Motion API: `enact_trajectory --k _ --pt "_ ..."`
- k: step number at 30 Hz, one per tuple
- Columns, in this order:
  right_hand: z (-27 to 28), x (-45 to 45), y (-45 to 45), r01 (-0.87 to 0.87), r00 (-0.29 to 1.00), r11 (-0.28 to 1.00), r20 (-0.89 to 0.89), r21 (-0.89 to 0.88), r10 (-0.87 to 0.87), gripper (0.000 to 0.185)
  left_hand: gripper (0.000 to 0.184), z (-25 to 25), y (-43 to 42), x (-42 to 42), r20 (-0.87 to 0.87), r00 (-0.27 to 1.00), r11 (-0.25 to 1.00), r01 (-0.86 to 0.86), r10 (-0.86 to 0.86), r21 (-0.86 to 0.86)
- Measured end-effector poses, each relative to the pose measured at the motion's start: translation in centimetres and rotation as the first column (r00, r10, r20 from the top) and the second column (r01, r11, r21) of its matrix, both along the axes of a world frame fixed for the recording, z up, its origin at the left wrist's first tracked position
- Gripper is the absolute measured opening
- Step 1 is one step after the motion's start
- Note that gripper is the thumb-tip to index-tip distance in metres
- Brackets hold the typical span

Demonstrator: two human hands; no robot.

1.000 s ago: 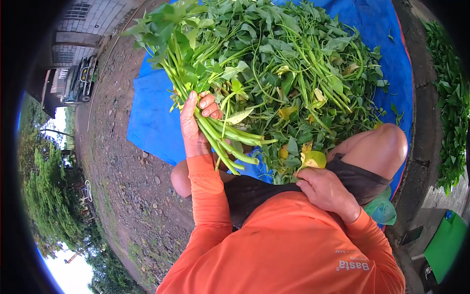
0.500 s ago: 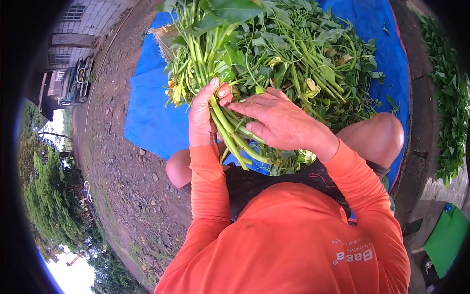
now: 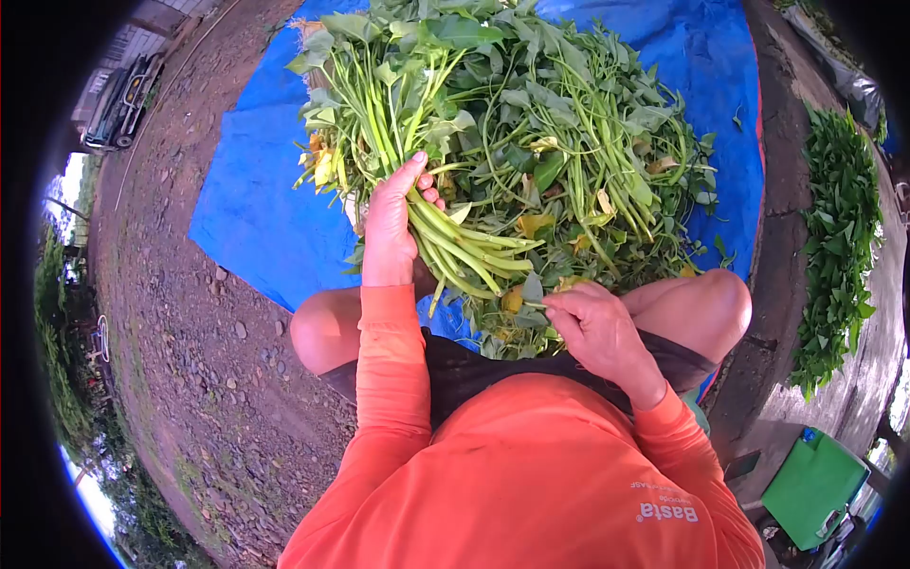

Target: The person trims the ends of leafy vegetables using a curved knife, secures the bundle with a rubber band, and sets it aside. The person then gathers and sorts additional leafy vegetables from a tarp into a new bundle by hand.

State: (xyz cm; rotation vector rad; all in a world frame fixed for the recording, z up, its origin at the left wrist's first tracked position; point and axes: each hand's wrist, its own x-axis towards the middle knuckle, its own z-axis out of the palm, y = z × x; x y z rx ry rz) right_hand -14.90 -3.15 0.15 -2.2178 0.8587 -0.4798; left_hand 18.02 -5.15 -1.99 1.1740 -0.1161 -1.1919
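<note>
My left hand (image 3: 391, 223) is closed around a bunch of long-stemmed leafy greens (image 3: 389, 123) that look like water spinach. Their leaves point away from me, and the cut stem ends fan out to the right below my fist. My right hand (image 3: 604, 334), low and close to my right knee, pinches a leaf (image 3: 533, 296) by its thin stalk. Beyond both hands lies a large heap of the same greens (image 3: 569, 123), with some yellowed leaves among the stems. Fallen leaves also lie between my knees.
A blue tarp (image 3: 275, 190) lies under the heap. Stony ground (image 3: 218, 351) stretches to the left, where a vehicle (image 3: 123, 100) stands far off. On the right, a long row of greens (image 3: 839, 247) lies on pavement near a green container (image 3: 813, 488).
My right hand has moved away from the bunch, down and to the right, now with a leaf in its fingers. The left hand keeps its hold, and the stem ends have spread. The view has shifted.
</note>
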Motion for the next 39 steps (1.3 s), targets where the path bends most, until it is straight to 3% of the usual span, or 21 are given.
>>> enact_trajectory --k 2,5,7,9,11,12,13,17,18,21,25,26,29,31,39 --pt "1.3 -1.4 -0.4 -0.035 0.969 0.979 -0.245 -0.202 -0.016 0.025 0.022 -0.5 0.0 -0.1 0.077 0.997 0.999 0.008 -0.011 0.043" --pt "5.3 1.9 -3.2 0.173 0.976 0.982 0.148 -0.073 -0.161 0.03 0.023 -0.6 0.4 -1.9 0.18 0.982 0.994 0.04 -0.057 0.098" --pt "7.4 5.3 -4.2 0.202 0.915 0.966 0.321 0.158 -0.244 0.025 0.025 -0.5 0.2 -3.6 0.225 0.974 0.998 0.021 -0.032 0.052" --pt "6.7 9.1 -5.9 0.253 0.856 0.959 0.431 0.131 -0.284 0.02 0.028 -0.3 -0.1 -4.9 0.267 0.963 0.998 0.008 -0.024 0.061" --pt "3.9 12.2 -8.5 0.318 0.828 0.93 0.424 0.183 -0.367 0.018 0.034 -0.3 0.1 -5.6 0.286 0.957 0.999 0.037 -0.042 0.022" --pt "3.7 13.3 -9.3 0.27 0.802 0.888 0.423 0.373 -0.421 0.02 0.034 -0.2 0.1 -6.0 0.31 0.95 0.999 0.044 -0.042 0.0" --pt "3.2 14.2 -9.9 0.264 0.793 0.865 0.415 0.427 -0.446 0.022 0.035 0.0 0.2 -6.4 0.335 0.941 0.999 0.051 -0.041 -0.02" --pt "-1.7 16.6 -12.4 0.186 0.77 0.838 0.453 0.514 -0.449 0.021 0.033 0.2 0.6 -7.4 0.367 0.93 0.999 0.037 -0.035 -0.001" --pt "-2.0 16.9 -12.8 0.148 0.757 0.84 0.487 0.522 -0.436 0.02 0.032 -0.2 0.8 -7.5 0.344 0.939 0.998 0.047 -0.029 -0.043" --pt "-2.8 16.0 -12.1 -0.106 0.644 0.653 0.552 0.75 -0.529 0.019 0.029 -1.2 0.8 -7.2 0.289 0.955 0.996 0.08 -0.068 -0.031" --pt "-4.5 15.2 -12.4 -0.249 0.603 0.617 0.618 0.746 -0.504 0.02 0.038 -2.9 1.2 -6.5 0.117 0.981 0.985 0.161 -0.154 -0.053" --pt "-4.6 15.2 -12.5 -0.26 0.599 0.604 0.617 0.753 -0.511 0.018 0.047 -3.0 1.3 -6.6 0.11 0.982 0.984 0.165 -0.157 -0.07" --pt "-4.5 14.9 -12.1 -0.266 0.612 0.573 0.595 0.775 -0.521 0.017 0.049 -2.5 1.1 -6.6 -0.082 0.988 0.99 0.126 -0.131 -0.056" --pt "-3.9 13.8 -11.1 -0.284 0.62 0.568 0.599 0.773 -0.506 0.016 0.042 -2.4 0.9 -6.3 -0.086 0.988 0.991 0.13 -0.126 0.04" --pt "-4.5 11.2 -6.1 -0.386 0.679 0.596 0.654 0.705 -0.334 0.015 0.041 -3.9 0.7 -5.8 -0.187 0.982 0.999 -0.004 0.012 0.043"
